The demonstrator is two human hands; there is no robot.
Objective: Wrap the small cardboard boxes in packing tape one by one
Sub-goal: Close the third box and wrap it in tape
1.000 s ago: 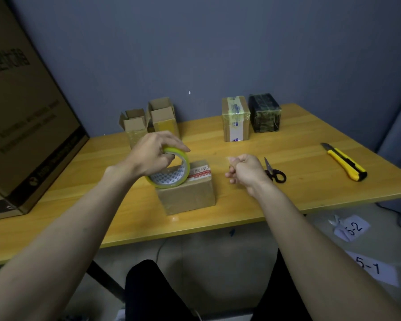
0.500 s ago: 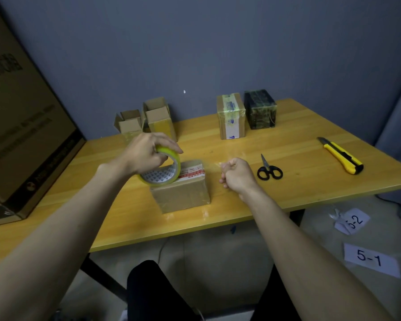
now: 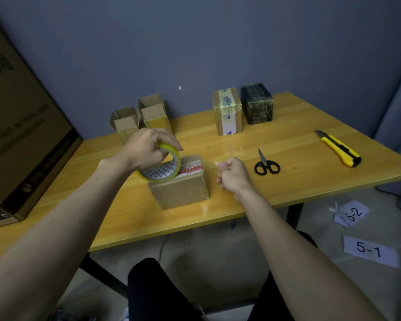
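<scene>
Yellow wooden table (image 3: 299, 184): left hand (image 3: 146, 150) gripping yellow-rimmed tape roll (image 3: 163, 169) atop brown cardboard box (image 3: 183, 189); right hand (image 3: 233, 174) fisted, pinching clear tape strip (image 3: 210, 162).

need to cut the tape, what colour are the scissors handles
Black; the scissors lie on the table, clearest in the head view.

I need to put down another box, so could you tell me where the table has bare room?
Bare: between scissors and utility knife; between open boxes and taped box. Crowded: around the front box, both hands working.

Big carton (image 3: 21, 135) cropped left.
</scene>
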